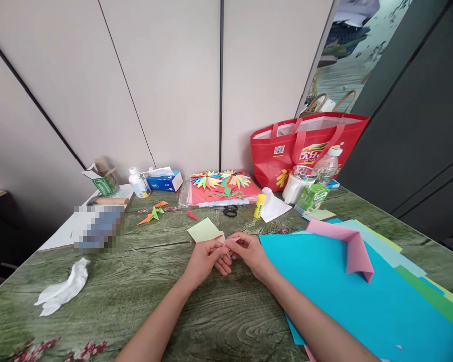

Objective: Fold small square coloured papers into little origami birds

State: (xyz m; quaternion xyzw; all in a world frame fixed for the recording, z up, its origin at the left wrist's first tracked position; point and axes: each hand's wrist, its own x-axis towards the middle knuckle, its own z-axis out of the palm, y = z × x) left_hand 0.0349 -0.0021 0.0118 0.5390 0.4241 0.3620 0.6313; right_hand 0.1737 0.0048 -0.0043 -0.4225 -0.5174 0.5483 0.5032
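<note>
Between my two hands is a small folded piece of pink paper [233,241]. My left hand [207,256] pinches its left side with thumb and fingers. From the other side, my right hand [250,254] grips it between thumb and forefinger. Fingers cover most of the piece, so its full shape is hidden. Just behind my left hand lies a pale yellow-green square of paper [204,230]. A large blue sheet [317,281] spreads out beside my right forearm, with a creased pink strip [357,246] on top.
Behind the hands are black-handled scissors [230,211], a yellow glue stick [259,206] and several folded paper pieces [153,214]. Farther back stand a red bag [264,156], a white mug [292,188], a plastic bottle [327,166] and a tissue pack [164,181]. Crumpled tissue [66,289] lies left.
</note>
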